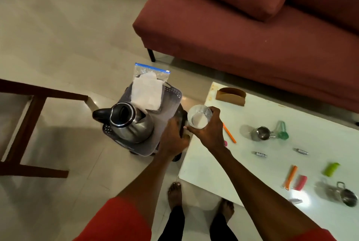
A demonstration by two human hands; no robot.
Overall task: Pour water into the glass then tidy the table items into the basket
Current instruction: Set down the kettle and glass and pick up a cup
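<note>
Pale floor tiles carry the grey basket [171, 93], with the kettle [130, 122] inside. Right hand [206, 128] wraps the glass [199, 115] upright, probably to keep the water in. Left hand [172, 137] grips the basket rim, seemingly steadying it beside the white table [223, 163].

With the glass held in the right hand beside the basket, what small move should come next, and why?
Probably lower the glass into the free near corner of the basket. The right hand holds it upright, with liquid inside, at the basket's edge, the left hand grips the rim, and the kettle and white cloth fill the rest.
</note>
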